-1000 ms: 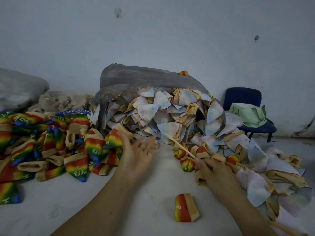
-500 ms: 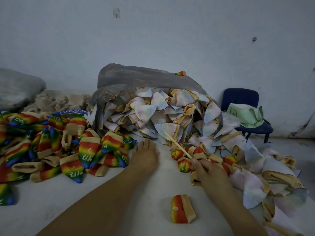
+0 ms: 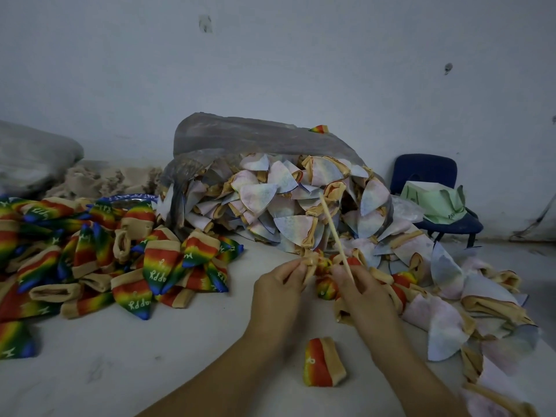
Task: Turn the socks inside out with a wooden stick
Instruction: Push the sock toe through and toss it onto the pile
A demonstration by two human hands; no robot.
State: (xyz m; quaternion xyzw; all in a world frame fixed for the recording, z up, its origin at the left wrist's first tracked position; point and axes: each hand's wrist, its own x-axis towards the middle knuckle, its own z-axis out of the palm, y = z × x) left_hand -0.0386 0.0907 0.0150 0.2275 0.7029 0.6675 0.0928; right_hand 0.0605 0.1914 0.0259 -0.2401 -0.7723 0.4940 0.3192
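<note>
Beside rainbow socks (image 3: 162, 266) lettered "Happy", left hand (image 3: 276, 293) pinches a sock cuff (image 3: 311, 261); right hand (image 3: 364, 293) pinches the wooden stick (image 3: 333, 230).

A plain, pale grey-blue wall (image 3: 270, 70) fills the upper half of the view, matt and slightly uneven. It has a smudged mark (image 3: 205, 24) high up and a small dark spot (image 3: 448, 68) further right. At its foot on the right stands a dark blue chair (image 3: 427, 171), its back to the wall, with a crumpled pale green sheet of paper or card (image 3: 433, 203) on its seat. The pale floor (image 3: 511, 251) beneath it looks scuffed. On the left a bulging grey sack (image 3: 33, 158) lies against the wall. The light is dim, cool and even, with soft shadows.
</note>
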